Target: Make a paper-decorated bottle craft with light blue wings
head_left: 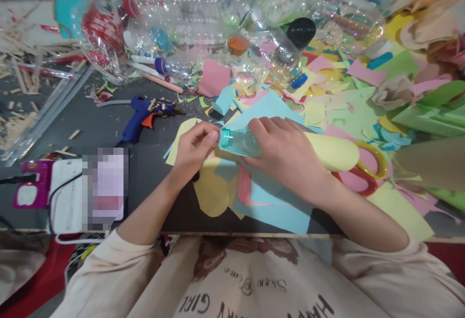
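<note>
A clear plastic bottle (pixel 238 142) with a teal neck lies on its side over coloured paper scraps; its body is wrapped in pale yellow paper (pixel 332 152). My right hand (pixel 286 153) lies over the bottle's middle, fingers curled round it. My left hand (pixel 194 146) is pinched at the bottle's neck end, fingertips touching the teal rim. Light blue paper (pixel 276 206) and yellow paper (pixel 210 192) lie under both hands.
A blue glue gun (pixel 145 114) lies left of the hands. Red-and-yellow scissors (pixel 363 177) sit behind the wrapped bottle. Empty clear bottles (pixel 203 22) are heaped at the back. Paper offcuts (pixel 363 95) cover the right. A white power strip (pixel 65 192) sits at left near the table edge.
</note>
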Demonstrator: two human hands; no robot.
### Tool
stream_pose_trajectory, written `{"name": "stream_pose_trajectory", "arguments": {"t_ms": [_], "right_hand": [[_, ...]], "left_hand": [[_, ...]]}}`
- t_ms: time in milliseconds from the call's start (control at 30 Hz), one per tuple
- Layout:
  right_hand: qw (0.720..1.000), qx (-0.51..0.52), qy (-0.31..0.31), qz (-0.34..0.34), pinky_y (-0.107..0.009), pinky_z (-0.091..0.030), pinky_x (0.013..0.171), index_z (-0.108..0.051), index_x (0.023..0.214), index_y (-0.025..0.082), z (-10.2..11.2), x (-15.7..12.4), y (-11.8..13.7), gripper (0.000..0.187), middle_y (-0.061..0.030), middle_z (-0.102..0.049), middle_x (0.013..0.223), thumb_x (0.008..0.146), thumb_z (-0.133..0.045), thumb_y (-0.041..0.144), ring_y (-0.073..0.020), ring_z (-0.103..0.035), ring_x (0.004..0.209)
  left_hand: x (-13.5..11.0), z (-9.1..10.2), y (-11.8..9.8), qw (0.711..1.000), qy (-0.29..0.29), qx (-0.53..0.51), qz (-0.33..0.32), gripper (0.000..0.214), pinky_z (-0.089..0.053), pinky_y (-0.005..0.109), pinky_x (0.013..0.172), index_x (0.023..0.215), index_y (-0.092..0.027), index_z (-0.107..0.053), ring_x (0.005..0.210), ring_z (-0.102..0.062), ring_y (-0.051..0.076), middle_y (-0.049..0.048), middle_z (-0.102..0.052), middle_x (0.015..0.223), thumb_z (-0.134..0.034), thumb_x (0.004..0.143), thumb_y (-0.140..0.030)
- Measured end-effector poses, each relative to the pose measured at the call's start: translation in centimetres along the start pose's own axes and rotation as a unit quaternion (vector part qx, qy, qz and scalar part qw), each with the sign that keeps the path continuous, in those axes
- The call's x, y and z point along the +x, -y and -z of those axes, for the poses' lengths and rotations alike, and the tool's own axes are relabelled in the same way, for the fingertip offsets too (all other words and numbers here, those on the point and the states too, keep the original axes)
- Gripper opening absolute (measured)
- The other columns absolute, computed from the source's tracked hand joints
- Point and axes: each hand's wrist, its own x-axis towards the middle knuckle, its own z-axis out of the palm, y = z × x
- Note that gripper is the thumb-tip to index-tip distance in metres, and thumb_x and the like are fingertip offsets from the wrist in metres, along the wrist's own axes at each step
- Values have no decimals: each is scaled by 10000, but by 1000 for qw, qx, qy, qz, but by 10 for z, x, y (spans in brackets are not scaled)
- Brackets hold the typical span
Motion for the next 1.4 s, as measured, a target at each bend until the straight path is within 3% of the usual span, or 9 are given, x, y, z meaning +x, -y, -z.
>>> {"name": "stream_pose_trajectory", "arguments": {"t_ms": [367, 600, 967, 1233, 1400], "right_hand": [[1000, -18, 6, -8, -318, -335, 620, -588, 980, 141, 2, -1, 4, 286, -92, -677, 812, 793, -730, 304, -241, -585, 733], [999, -9, 35, -11, -326, -347, 627, -589, 971, 123, 2, -2, 4, 226, -109, -672, 824, 806, -699, 233, -263, -600, 759], [999, -2, 36, -12, -321, -337, 627, -577, 954, 136, 0, 0, 4, 167, -97, -663, 807, 818, -651, 198, -246, -578, 737], [999, -3, 50, -9, -324, -329, 620, -572, 952, 136, 1, 0, 3, 141, -99, -661, 795, 831, -625, 186, -256, -585, 736], [999, -5, 52, 0, -326, -330, 632, -557, 950, 145, 0, -1, 4, 172, -106, -670, 831, 806, -650, 167, -263, -586, 762]], "left_hand": [[3, -1, 4, 1000, -10, -14, 23, 470, -403, 243, 499, 603, -198, -583, 531, -493, 99, -5, -606, 630, -749, 704, -626], [4, 2, 3, 1000, 24, 14, 7, 365, -496, 281, 664, 553, -190, -602, 684, -594, 142, 21, -643, 694, -736, 768, -453], [2, 1, 6, 999, 16, 7, 49, 368, -489, 276, 639, 575, -183, -565, 715, -624, 158, 45, -675, 745, -750, 734, -458], [2, 1, 3, 997, 45, 6, 69, 370, -452, 252, 564, 587, -188, -564, 585, -550, 120, 12, -610, 645, -746, 752, -466], [2, 2, 5, 996, 50, -38, 71, 293, -425, 205, 511, 712, -204, -548, 568, -514, 93, -17, -563, 679, -765, 737, -398]]}}
